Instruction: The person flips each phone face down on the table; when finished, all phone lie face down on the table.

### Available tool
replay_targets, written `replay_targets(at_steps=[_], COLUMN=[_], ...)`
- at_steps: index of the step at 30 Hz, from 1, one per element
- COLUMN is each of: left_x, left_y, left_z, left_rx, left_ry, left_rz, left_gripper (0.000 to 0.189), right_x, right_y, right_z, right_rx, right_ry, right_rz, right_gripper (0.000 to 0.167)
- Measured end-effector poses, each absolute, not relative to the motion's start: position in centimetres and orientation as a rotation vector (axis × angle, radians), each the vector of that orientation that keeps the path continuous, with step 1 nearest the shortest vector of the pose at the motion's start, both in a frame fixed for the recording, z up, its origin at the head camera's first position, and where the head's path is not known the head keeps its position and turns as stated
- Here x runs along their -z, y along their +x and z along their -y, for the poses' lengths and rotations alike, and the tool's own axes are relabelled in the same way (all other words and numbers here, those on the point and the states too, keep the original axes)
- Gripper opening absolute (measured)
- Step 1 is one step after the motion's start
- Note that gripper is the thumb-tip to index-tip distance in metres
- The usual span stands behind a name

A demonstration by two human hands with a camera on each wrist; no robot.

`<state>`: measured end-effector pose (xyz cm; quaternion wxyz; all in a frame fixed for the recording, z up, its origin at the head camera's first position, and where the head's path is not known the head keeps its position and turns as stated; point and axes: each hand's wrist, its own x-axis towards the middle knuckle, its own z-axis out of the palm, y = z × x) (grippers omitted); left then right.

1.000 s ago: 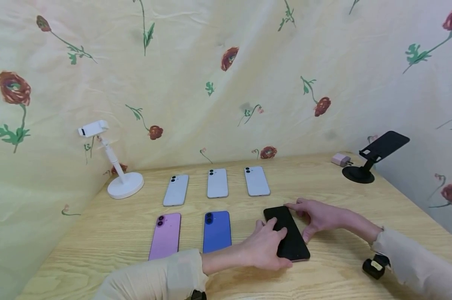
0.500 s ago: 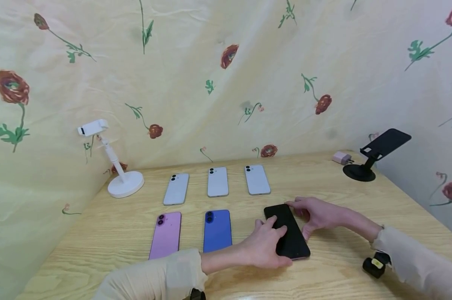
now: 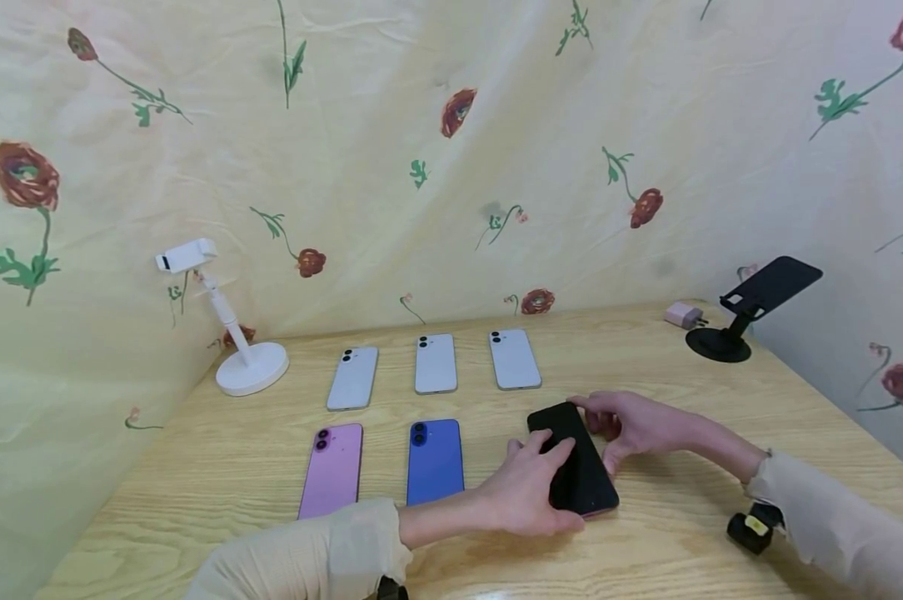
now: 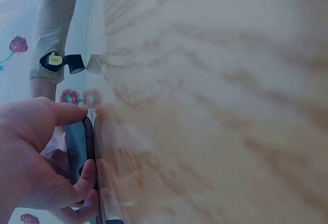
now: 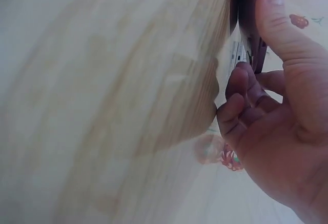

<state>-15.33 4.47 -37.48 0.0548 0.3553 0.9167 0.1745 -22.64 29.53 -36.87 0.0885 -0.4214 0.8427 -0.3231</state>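
Observation:
A smartphone with a black screen lies face up, slanted, at the right of the middle in the head view; its far end looks slightly raised. My left hand holds it with the thumb at the near end and two fingers spread over the screen. At its right side my right hand grips it, a fingertip at the far corner and the thumb along the long edge. The left wrist view shows the phone's dark edge against my left thumb. In the right wrist view the fingers are bent around the corner.
A blue phone and a purple phone lie face down to the left. Behind are three pale phones, one being the white phone. A white stand is far left; a black stand and pink charger plug are back right.
The far end of the black-screened phone has risen a little, and my right hand has moved up slightly with it. My left hand stays nearly in place.

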Motion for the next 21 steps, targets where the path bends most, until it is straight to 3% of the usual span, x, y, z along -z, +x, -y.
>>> replay_targets(at_steps=[21], left_x=[37.4], left_y=[-15.4], left_z=[-3.5], left_rx=[-0.709], left_ry=[1.204], left_rz=[-2.73], left_gripper=[0.101], right_x=[35.5], right_y=[-22.6], right_z=[-28.4], right_rx=[1.03], right_ry=[-1.378], right_rz=[-2.413], right_gripper=[0.096])
